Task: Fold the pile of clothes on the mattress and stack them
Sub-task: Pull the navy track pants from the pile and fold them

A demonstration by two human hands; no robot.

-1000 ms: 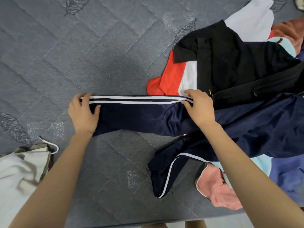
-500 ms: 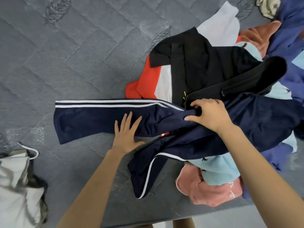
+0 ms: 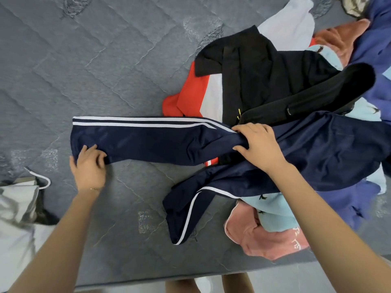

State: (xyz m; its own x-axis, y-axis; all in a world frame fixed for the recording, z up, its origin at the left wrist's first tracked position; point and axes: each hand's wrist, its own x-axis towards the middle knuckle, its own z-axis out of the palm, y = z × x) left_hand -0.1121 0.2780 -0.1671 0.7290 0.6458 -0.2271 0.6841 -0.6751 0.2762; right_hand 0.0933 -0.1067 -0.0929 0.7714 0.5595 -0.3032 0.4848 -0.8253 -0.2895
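**A:** One view only, head cam. How far along?

**B:** Barely begun, I'd judge. No finished stack in shot. The pale bundle (image 3: 17,208) out past the left grip (image 3: 88,168) might be folded clothes, can't tell.

**A:** Working item?

**B:** Navy track pants (image 3: 148,142), on the mattress (image 3: 84,60). One leg lies flat and straight between the two grips, with two white stripes along its far edge. The other leg trails crooked and twisted on the near side of the right grip (image 3: 258,144), one stripe showing.

**A:** Grips?

**B:** Left grip has its fingers curled, pinching the cuff's near corner. Right grip is clamped over bunched fabric at the thigh end, fingers wrapped round it.

**A:** Waist?

**B:** Beyond the right grip, rumpled, running into the pile (image 3: 359,49).

**A:** What's left?

**B:** Legs aren't matched and no fold is made. Then the whole pile: the black garment (image 3: 264,70) just beyond the right grip, the red-and-white piece (image 3: 190,94) under it, the pink one (image 3: 264,235) on the near side, and more. All unfolded, none stacked.
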